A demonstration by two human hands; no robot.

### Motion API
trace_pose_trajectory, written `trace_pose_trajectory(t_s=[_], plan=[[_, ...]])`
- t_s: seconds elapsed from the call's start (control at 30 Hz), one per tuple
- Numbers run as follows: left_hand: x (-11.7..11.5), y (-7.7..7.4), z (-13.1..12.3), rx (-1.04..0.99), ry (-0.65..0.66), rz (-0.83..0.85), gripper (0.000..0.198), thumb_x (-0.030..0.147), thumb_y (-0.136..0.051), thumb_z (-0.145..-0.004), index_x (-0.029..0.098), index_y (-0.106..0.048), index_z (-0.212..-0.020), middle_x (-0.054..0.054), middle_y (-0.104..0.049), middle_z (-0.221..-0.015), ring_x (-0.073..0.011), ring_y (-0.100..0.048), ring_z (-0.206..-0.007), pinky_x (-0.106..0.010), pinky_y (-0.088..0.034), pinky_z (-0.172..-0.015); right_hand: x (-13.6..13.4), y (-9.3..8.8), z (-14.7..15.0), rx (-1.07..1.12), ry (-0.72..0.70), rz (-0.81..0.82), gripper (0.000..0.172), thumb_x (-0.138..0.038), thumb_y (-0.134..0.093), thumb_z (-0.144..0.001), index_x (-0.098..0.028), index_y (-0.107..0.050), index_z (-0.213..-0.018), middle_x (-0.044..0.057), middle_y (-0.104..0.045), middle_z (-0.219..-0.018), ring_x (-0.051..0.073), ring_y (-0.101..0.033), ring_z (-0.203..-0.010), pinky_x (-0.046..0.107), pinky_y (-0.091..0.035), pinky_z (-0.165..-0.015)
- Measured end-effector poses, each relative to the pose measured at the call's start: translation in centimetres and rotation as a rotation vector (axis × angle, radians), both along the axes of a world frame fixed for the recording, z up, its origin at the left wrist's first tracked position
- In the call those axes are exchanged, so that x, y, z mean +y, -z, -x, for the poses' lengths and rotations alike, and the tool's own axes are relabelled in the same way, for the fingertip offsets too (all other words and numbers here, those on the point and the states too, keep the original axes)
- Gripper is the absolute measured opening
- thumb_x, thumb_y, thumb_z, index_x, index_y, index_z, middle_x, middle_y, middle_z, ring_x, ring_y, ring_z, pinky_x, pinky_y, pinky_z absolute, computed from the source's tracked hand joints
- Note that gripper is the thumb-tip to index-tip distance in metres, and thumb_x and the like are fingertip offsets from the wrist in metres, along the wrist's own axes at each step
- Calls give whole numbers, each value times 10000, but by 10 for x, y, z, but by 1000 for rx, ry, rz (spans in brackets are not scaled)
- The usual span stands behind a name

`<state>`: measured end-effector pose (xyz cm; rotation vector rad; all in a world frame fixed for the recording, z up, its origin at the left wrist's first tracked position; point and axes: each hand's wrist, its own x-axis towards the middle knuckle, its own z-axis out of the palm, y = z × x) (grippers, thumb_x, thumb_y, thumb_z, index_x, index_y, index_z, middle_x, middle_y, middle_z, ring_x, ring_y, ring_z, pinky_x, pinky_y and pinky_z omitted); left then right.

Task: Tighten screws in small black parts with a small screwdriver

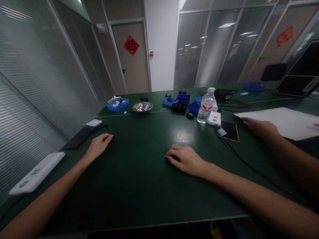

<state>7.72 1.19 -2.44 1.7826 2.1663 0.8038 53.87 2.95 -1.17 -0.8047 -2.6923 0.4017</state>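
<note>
My left hand (99,145) rests on the dark green table (139,186), fingers curled over a small dark object (112,138) at its tips. My right hand (185,160) lies near the table's middle, fingers closed on a small dark part with a thin pin (165,156) sticking out to the left. I cannot name either small part. Another person's hand (260,127) and forearm lie at the right, next to a black phone (229,130).
Near the left edge lie a white device (37,172) and a dark phone (78,138). Farther back stand blue bins (118,105), a metal bowl (142,107), black round parts (179,107), a water bottle (206,106), a white charger (214,118). A white sheet (284,121) and cable (249,166) lie at the right.
</note>
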Motion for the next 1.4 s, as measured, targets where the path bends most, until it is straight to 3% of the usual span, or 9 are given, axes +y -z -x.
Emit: trace_pose_trajectory(t_s=[0.1, 0.23, 0.33, 0.43, 0.77, 1.4], plan=[[-10, -8, -52, 56, 282, 16, 437, 496, -523, -951, 217, -676, -1251, -83, -690, -1164, -246, -641, -956, -343, -510, -803, 1, 2, 0, 3, -2, -11, 277, -326, -484, -1016, -225, -687, -1174, 56, -660, -1087, 155, -640, -849, 278, -482, -721], [-30, -13, -131, 8, 610, 24, 369, 352, -487, -1005, 292, -615, -1346, -59, -660, -1219, -215, -616, -1040, -348, -500, -871, -1, 2, 1, 11, -4, -24, 271, -323, -483, -1016, -231, -683, -1173, 54, -660, -1091, 154, -639, -857, 277, -471, -725], [-40, -11, -179, -77, 674, 30, 426, 320, -573, -973, 308, -558, -1398, -51, -671, -1171, -202, -621, -1016, -335, -499, -866, -1, 1, 2, 2, 7, -37, 260, -324, -475, -1018, -234, -669, -1166, 46, -655, -1078, 152, -632, -841, 274, -452, -707], [-44, -8, -204, -133, 667, 39, 504, 324, -680, -907, 298, -547, -1392, -44, -669, -1164, -207, -618, -1017, -338, -499, -871, -1, 0, 2, -4, 10, -29, 231, -322, -492, -1007, -221, -653, -1139, 43, -652, -1049, 144, -618, -813, 264, -432, -684], [-47, -8, -205, -159, 695, 33, 238, 326, -579, -984, 236, -681, -1179, -59, -651, -1133, -207, -606, -998, -335, -504, -822, -1, 1, 2, 38, -6, 8, 130, -289, -541, -967, -206, -614, -1036, 27, -650, -983, 132, -584, -747, 268, -412, -677], [-49, -11, -207, -141, 764, 13, 215, 279, -596, -978, 233, -678, -1171, -49, -660, -1111, -196, -598, -1012, -330, -493, -868, -7, -1, 4, 64, -57, 20, 138, -308, -525, -986, -204, -605, -1032, 27, -641, -969, 127, -571, -735, 267, -411, -680]])
